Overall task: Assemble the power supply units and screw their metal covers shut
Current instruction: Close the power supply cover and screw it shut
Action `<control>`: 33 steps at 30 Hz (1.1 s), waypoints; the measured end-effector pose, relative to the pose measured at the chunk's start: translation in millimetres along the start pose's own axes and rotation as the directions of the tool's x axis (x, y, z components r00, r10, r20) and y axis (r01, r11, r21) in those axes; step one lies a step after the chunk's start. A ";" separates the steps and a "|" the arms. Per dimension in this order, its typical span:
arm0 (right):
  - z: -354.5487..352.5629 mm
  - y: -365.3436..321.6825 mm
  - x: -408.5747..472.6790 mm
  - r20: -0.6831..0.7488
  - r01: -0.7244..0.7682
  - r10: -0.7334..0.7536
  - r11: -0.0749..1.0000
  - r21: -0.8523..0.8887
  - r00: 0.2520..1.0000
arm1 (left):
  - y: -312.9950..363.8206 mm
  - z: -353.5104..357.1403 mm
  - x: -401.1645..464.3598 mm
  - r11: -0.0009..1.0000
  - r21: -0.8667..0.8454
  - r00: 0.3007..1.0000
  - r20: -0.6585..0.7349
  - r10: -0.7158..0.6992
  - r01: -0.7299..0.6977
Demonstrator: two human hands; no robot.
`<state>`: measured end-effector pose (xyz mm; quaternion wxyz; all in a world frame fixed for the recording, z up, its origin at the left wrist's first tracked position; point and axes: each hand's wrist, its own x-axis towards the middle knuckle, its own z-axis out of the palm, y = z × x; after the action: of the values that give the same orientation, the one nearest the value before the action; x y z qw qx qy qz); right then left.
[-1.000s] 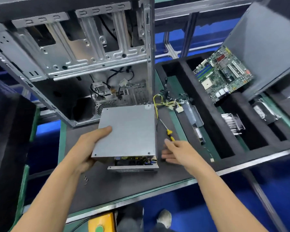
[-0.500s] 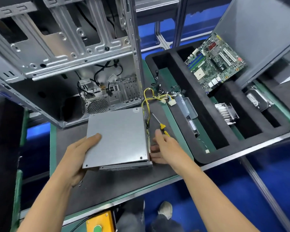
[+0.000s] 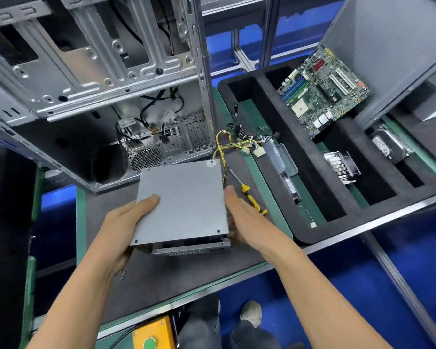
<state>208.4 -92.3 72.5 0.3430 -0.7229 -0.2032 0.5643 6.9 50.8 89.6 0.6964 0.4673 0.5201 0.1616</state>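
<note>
1. We see the open computer case [image 3: 98, 79] filling the frame from 9 to 12 o'clock, standing on the dark work mat [image 3: 176, 268].
2. At 3 o'clock the black foam tray [image 3: 310, 230] holds a motherboard [image 3: 322, 89] and a heatsink [image 3: 340, 167].
3. The power supply unit [image 3: 184, 205] sits at centre, its metal cover [image 3: 181, 200] on top and yellow wires [image 3: 222, 147] trailing toward 1 o'clock.
4. Our left hand [image 3: 121, 227] grips the unit's 8 o'clock corner, thumb on the cover.
5. Our right hand [image 3: 247, 220] presses the unit's 3 o'clock side, fingers mostly straight.
6. A yellow-handled screwdriver [image 3: 249, 195] lies just beside the right hand.
</note>
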 end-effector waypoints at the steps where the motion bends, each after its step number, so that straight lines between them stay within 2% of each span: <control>1: 0.0 -2.3 -3.8 0.009 -0.003 0.003 1.000 -0.019 1.000 | 1.2 -0.1 -0.4 1.000 0.008 1.000 0.005 -0.001 0.001; 6: 1.3 -8.1 -11.6 0.069 -0.013 0.013 1.000 0.007 0.998 | 1.4 -4.5 -1.6 0.999 0.032 1.000 0.025 -0.006 0.005; 18: 2.1 -4.3 -5.5 0.074 -0.121 0.113 0.987 0.110 0.991 | -1.9 -3.5 3.2 0.995 0.104 0.997 0.079 -0.013 0.005; 21: 1.5 -6.6 -6.2 0.087 -0.093 0.084 0.990 0.105 0.993 | 1.2 -1.2 1.6 0.995 0.096 0.999 0.052 -0.013 0.008; 27: 4.7 -11.0 -5.3 0.104 -0.078 0.066 0.989 0.122 0.992 | 7.6 6.7 12.1 0.986 0.150 0.994 -0.090 -0.056 0.070; 33: 5.3 -11.0 -7.1 0.089 -0.063 0.051 0.987 0.147 0.995 | 5.0 3.9 6.5 0.991 0.091 0.988 -0.131 -0.083 0.095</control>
<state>202.4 -88.2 84.5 0.3709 -0.6761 -0.1541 0.6177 14.3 56.1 90.0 0.6450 0.4655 0.5910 0.1344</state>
